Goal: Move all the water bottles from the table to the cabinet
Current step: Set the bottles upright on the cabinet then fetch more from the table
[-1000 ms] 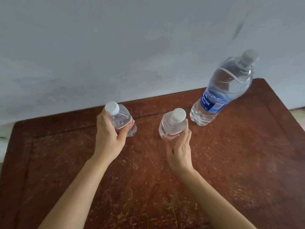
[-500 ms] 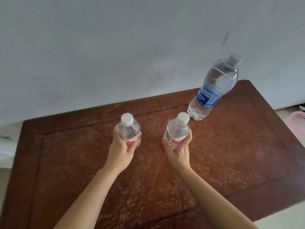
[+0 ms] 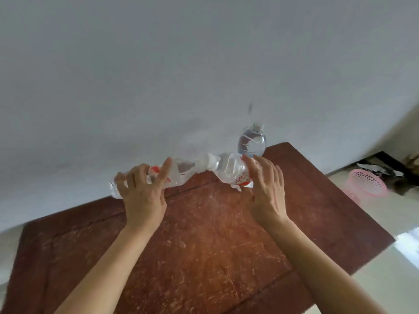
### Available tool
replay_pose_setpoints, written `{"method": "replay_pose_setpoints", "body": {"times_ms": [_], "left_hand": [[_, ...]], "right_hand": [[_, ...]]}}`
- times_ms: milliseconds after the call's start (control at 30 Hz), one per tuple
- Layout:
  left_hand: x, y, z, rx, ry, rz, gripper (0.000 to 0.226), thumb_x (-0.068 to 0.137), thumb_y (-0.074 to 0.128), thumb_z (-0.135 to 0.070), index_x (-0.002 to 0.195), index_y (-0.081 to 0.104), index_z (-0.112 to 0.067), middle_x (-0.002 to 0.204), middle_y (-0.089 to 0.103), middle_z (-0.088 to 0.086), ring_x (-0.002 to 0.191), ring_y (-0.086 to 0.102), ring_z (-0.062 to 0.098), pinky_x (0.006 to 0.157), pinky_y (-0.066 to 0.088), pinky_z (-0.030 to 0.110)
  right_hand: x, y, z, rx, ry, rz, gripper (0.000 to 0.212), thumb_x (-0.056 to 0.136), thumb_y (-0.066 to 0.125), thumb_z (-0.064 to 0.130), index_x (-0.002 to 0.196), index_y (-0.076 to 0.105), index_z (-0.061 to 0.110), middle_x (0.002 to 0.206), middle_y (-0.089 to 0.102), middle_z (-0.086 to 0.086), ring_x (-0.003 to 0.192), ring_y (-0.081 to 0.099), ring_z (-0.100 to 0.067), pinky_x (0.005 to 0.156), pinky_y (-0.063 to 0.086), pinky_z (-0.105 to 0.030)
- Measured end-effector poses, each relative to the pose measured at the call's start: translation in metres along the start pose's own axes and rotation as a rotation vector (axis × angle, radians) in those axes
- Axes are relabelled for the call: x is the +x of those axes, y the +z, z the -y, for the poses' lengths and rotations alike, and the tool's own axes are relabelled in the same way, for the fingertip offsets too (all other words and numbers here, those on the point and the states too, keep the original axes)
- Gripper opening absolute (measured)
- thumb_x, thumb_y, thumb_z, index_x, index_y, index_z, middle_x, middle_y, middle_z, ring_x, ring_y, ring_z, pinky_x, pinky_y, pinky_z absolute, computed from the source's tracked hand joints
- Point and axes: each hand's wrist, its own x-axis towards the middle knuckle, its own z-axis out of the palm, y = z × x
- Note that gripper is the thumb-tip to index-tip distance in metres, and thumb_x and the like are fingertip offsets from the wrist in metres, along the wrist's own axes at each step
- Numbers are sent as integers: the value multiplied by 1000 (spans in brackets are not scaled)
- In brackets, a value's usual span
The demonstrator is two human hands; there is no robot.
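Two small clear water bottles with white caps and red labels are lifted off the brown wooden table point(image 3: 204, 245) and tipped sideways, their caps meeting in the middle. My left hand point(image 3: 142, 198) grips the left small bottle point(image 3: 179, 172), with the index finger stretched along it. My right hand point(image 3: 267, 193) holds the right small bottle point(image 3: 229, 169), fingers wrapped over its lower end. A large clear bottle point(image 3: 251, 141) with a white cap stands upright at the table's far edge, just behind my right hand. Both small bottles are motion-blurred.
A plain grey-white wall rises right behind the table. On the pale tiled floor to the right stands a pink perforated basket point(image 3: 367, 184), with dark clutter point(image 3: 385, 166) behind it. No cabinet is in view.
Both hands have lifted the small bottles from upright on the table and tipped them sideways, caps inward. The camera has pulled back and up, showing the floor at right.
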Motion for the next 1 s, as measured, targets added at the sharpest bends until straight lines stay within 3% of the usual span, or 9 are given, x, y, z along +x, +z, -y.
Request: {"method": "replay_pose_setpoints", "body": {"times_ms": [167,300,400,500,600,700,800,1000], "left_hand": [[43,-37,-39,74,128,-152,86,81,70,6,151,43,-35,125,45,25,120,42,42,107,21,71],[66,-64,-99,13,217,-196,84,79,73,4,150,46,-32,126,45,28,120,42,46,107,18,75],[72,-78,-148,-45,286,-199,89,74,74,5,151,45,-29,124,45,30,117,42,48,105,20,75],[65,-95,-219,-140,415,-258,91,72,75,6,150,45,-30,122,46,29,115,43,47,103,21,72],[35,-118,-301,-259,553,-293,89,78,72,6,152,41,-34,120,47,27,114,46,46,104,21,71],[-30,-165,-394,-409,697,-319,85,81,66,8,152,41,-32,115,49,27,110,49,44,102,24,71],[-102,-222,-489,-597,918,-375,76,83,61,-3,152,42,-29,117,51,30,109,52,45,101,25,71],[-263,-318,-626,-876,1144,-284,96,74,69,12,153,38,-34,124,48,28,114,46,44,104,21,71]], "right_hand": [[21,-81,-17,-365,-135,-72,72,82,47,14,150,38,38,148,47,-16,135,46,-45,113,19,-73],[0,-154,-43,-560,-14,-146,107,69,80,-2,153,32,42,149,38,-11,138,42,-43,117,10,-69],[-33,-206,-59,-657,81,-177,109,71,88,8,154,28,45,149,39,-8,139,41,-38,119,7,-67],[-90,-279,-72,-797,184,-211,105,72,88,19,155,27,43,146,45,-10,136,44,-38,116,15,-72],[-168,-359,-71,-927,328,-234,95,78,78,3,153,32,39,144,50,-15,135,47,-42,111,23,-76],[-272,-450,-56,-1080,474,-319,92,79,77,1,153,35,36,145,51,-17,136,47,-43,112,21,-77],[-388,-537,-16,-1243,673,-358,96,77,76,-4,154,34,35,144,51,-18,136,46,-44,112,19,-77],[-583,-641,73,-1493,963,-391,100,75,76,-6,156,32,34,141,50,-15,134,46,-40,113,19,-76]]}}
